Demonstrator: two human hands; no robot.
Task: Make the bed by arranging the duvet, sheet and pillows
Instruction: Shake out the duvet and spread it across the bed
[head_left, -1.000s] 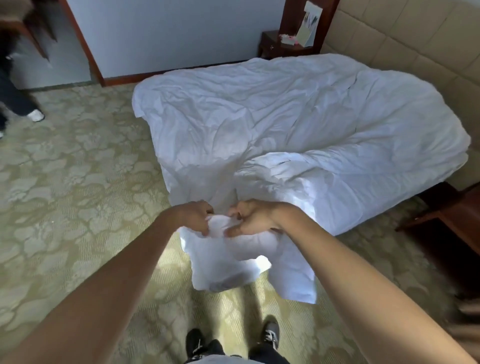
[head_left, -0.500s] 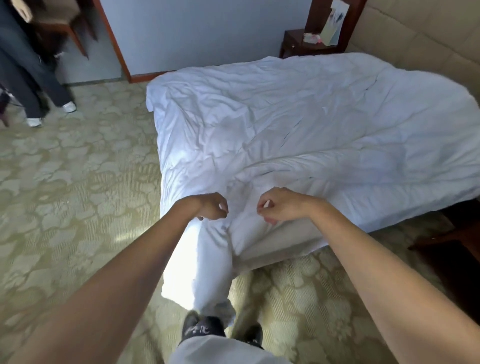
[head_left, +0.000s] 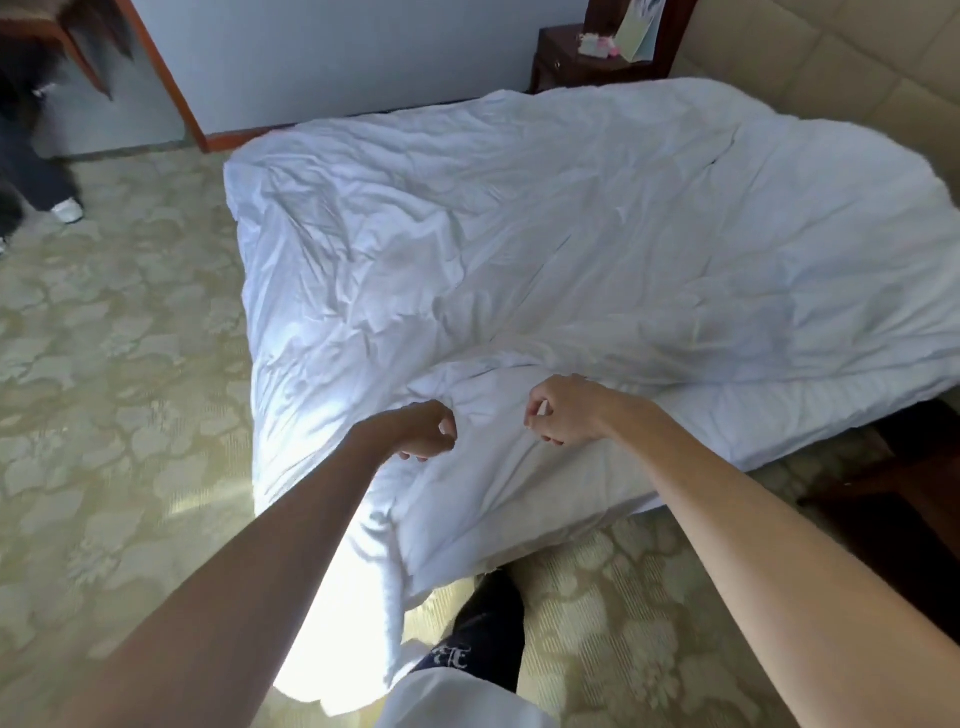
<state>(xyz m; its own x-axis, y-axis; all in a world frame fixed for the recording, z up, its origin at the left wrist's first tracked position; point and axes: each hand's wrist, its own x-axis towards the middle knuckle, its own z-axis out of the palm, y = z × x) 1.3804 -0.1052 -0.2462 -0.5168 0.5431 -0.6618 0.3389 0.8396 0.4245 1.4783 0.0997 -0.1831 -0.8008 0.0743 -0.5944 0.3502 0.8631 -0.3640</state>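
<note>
A white duvet (head_left: 571, 249) lies crumpled across the bed, its near corner hanging off the edge down to the patterned carpet (head_left: 104, 415). The left hand (head_left: 423, 431) and the right hand (head_left: 563, 413) are close together at the near edge, each with fingers curled, bunching a fold of the duvet. A dark bedside table (head_left: 576, 65) stands at the far side beside the padded headboard (head_left: 831, 67). Another person's legs (head_left: 31, 171) show far left.
</note>
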